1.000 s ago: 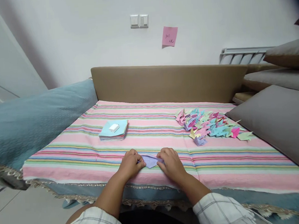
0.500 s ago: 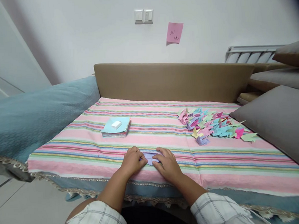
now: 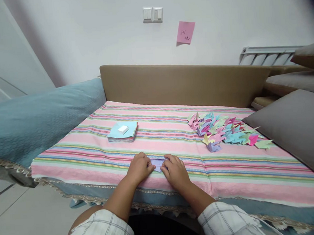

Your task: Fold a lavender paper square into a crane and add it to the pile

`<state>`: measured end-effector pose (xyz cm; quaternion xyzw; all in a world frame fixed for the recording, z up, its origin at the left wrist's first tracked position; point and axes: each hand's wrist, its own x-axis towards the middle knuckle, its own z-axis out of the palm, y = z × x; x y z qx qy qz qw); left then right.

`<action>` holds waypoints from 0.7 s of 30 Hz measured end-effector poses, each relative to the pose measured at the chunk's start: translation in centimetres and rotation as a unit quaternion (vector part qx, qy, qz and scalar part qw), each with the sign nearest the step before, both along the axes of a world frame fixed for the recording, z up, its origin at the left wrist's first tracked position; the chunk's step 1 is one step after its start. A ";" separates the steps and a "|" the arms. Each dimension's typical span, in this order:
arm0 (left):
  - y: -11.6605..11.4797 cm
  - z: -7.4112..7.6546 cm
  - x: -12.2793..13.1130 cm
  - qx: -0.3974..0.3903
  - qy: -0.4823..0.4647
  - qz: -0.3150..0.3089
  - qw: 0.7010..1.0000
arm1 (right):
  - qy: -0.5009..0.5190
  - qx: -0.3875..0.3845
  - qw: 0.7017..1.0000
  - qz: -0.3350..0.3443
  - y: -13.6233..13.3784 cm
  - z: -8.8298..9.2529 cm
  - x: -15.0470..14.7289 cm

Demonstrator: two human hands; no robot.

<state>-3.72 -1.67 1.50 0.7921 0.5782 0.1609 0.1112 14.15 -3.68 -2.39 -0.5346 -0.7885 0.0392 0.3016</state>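
Observation:
A small folded sheet of purple origami paper (image 3: 157, 163) lies on the striped cloth (image 3: 173, 130) near the front edge. My left hand (image 3: 141, 167) grips its left side, thumb and fingers closed at the paper. On the opposite side, my right hand (image 3: 175, 169) pinches the paper's right end with thumb and curled fingers. Parts of the sheet are hidden under the fingers. Farther back on the right lies a pile of folded paper figures (image 3: 227, 129) in many colours. A stack of square paper (image 3: 120, 134) sits at the left, with a small white block (image 3: 123, 129) on top.
A blue-covered armrest (image 3: 45, 120) bounds the left side. The brown backrest (image 3: 181, 84) runs along the wall. Grey cushions (image 3: 296, 126) stand at the right. On the wall are a pink note (image 3: 185, 32) and switches (image 3: 153, 15).
The paper's visible shape has altered: its lower point now looks flatter between my thumbs. Both hands stay in nearly the same place, and the view has shifted slightly.

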 end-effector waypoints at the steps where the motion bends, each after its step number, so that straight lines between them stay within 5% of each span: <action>1: 0.0 0.0 0.0 0.000 0.002 0.002 1.000 | 0.000 0.016 1.000 -0.002 0.0 -0.2 0.0; 6: 0.0 0.0 0.0 -0.001 0.013 0.007 1.000 | -0.041 0.103 0.993 0.039 -0.5 -0.8 0.6; 13: -0.1 -0.3 0.1 0.010 0.028 0.013 0.999 | -0.122 0.116 0.973 0.156 -2.6 -0.6 0.0; 21: 0.4 0.7 -1.9 -0.040 -0.012 -0.016 0.999 | -0.155 0.094 0.978 0.104 -2.6 -1.6 -0.8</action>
